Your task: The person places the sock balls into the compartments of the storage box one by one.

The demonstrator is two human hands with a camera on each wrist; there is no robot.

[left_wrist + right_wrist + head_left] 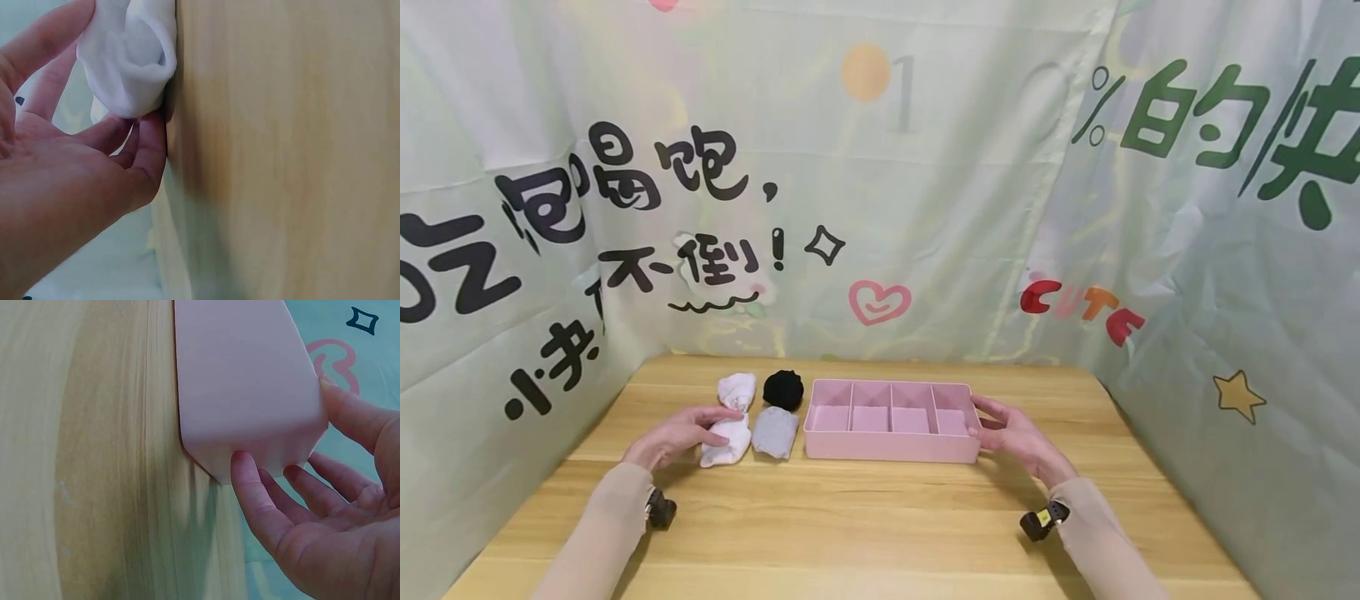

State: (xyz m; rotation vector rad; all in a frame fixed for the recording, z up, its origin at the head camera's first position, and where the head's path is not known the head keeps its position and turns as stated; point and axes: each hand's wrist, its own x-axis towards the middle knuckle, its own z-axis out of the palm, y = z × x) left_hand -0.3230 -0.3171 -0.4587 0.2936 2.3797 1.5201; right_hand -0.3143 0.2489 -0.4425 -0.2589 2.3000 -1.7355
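Note:
My left hand [681, 435] holds a white rolled sock [730, 440] at the table's left. In the left wrist view, the thumb and fingertips bear on the sock's soft folds [128, 62]. A paler rolled sock [737, 390] lies just behind it, a black one [783, 390] and a grey one [775, 432] to its right. My right hand [1018, 442] holds the right end of a pink divided box [891, 447]. Up close, the thumb sits at the rim and several fingertips [242, 464] lie against the outer end wall [215, 447].
The box's several compartments, split by upright dividers, show bare bottoms. Everything stands on a wooden table [850, 533]. Printed curtains [940, 208] close in the back and both sides. A small black camera [660, 509] is strapped to each wrist.

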